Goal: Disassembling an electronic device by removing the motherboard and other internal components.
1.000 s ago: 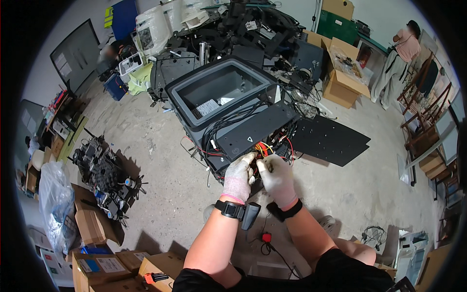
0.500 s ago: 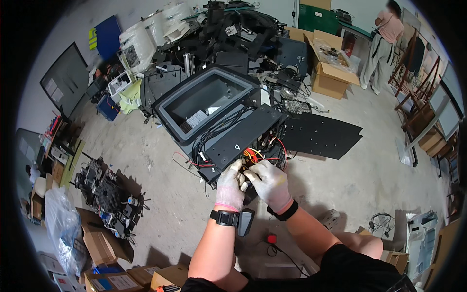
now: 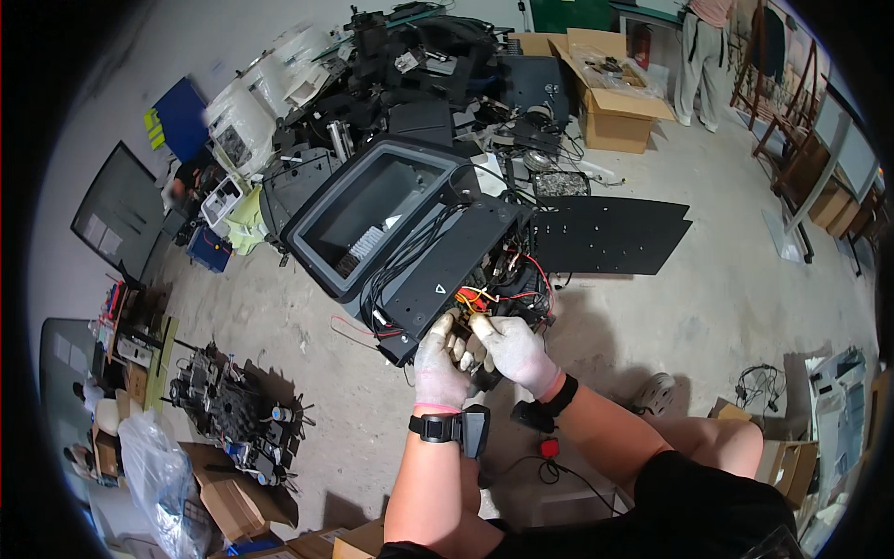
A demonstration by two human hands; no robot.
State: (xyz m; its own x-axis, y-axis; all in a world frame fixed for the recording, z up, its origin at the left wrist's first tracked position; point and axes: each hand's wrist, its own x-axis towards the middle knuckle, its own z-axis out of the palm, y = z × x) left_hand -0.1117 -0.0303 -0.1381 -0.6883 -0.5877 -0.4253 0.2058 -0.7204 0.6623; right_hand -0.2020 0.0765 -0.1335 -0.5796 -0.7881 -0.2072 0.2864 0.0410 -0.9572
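At the frame's centre, you are holding the fingers (image 3: 440, 332) of your left hand (image 3: 441, 368) and right hand (image 3: 519, 352) half-curled by the wires (image 3: 472, 299) of the black machine (image 3: 454, 256), probably for mutual steadiness, though whatever they are gripping is staying hidden.

An open cardboard box (image 3: 617, 129) stood near a person (image 3: 711, 11) in grey trousers (image 3: 700, 70). To its left spread a heap of black parts (image 3: 447, 47). A blue board (image 3: 182, 119) stood near a grey door (image 3: 116, 212), a clear plastic bag (image 3: 163, 480) near a black machine (image 3: 228, 408), and a black cable (image 3: 762, 384) lay on the floor (image 3: 354, 419).
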